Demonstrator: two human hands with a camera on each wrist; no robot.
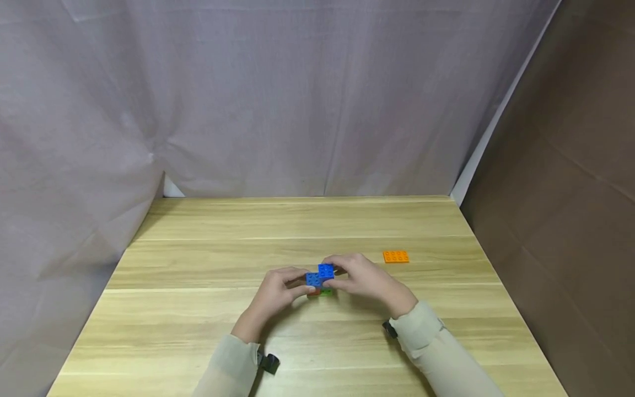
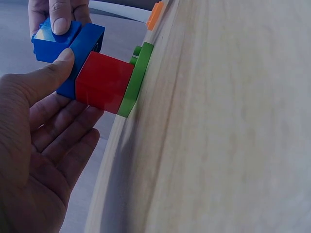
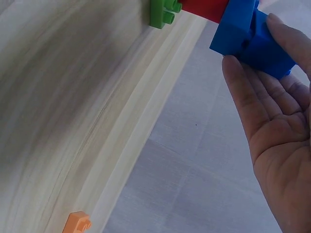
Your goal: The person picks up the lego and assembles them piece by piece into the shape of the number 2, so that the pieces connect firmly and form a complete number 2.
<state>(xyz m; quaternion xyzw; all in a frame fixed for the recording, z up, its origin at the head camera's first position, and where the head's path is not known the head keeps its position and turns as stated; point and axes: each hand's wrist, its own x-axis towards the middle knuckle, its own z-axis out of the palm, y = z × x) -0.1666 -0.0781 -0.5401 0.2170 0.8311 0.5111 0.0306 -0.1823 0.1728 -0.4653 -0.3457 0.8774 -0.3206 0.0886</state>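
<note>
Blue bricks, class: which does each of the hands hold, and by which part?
The right hand pinches the upper blue brick by its near and far sides. The left hand grips the lower blue brick, thumb on its near side.

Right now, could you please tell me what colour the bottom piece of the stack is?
Green; the bottom piece shows best in the left wrist view.

The red brick (image 2: 104, 81) is being borne by a flat green plate (image 2: 135, 82), whose studs are being left bare to its right. Directly above the red brick, a wider blue brick (image 1: 313, 279) is being held by the left hand (image 1: 280, 289); higher and rightward, a glossy blue cube (image 1: 326, 271) is being pinched by the right hand (image 1: 362, 277).
</note>
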